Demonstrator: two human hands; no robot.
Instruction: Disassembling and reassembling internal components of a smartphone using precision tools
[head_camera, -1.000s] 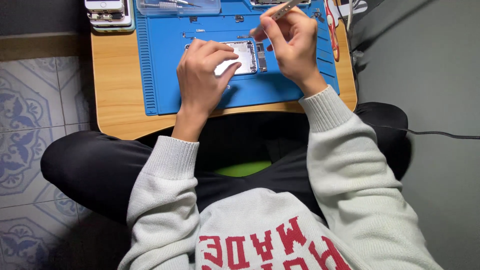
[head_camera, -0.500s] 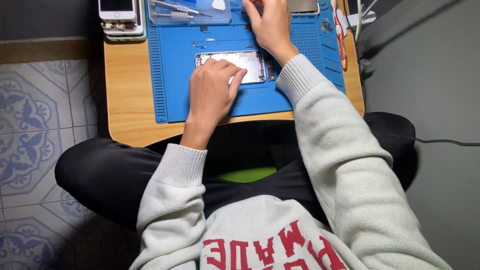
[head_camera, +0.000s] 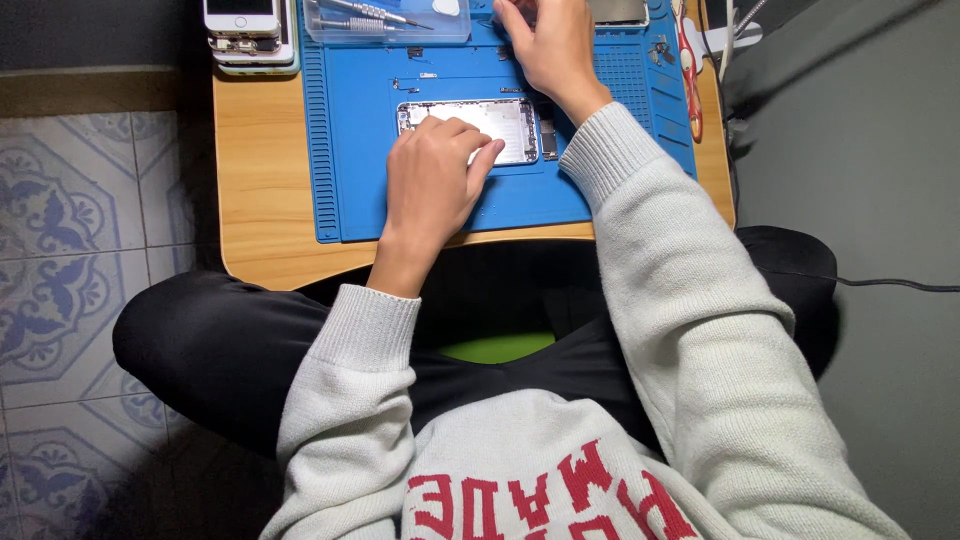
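A white phone (head_camera: 240, 14) lies at the upper left of the frame, its dark rectangular screen facing up. It tops a small stack of phones (head_camera: 252, 55).

opened phone (head_camera: 500, 125) on mat (head_camera: 350, 170), mat on table (head_camera: 260, 200), tool tray (head_camera: 385, 20) behind, phones (head_camera: 250, 30) left

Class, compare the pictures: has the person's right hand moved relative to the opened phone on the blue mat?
Yes. The right hand has moved from above the opened phone toward the far edge of the blue silicone mat, beside the clear plastic tray.

Left hand (head_camera: 432, 175) on opened phone (head_camera: 500, 125)
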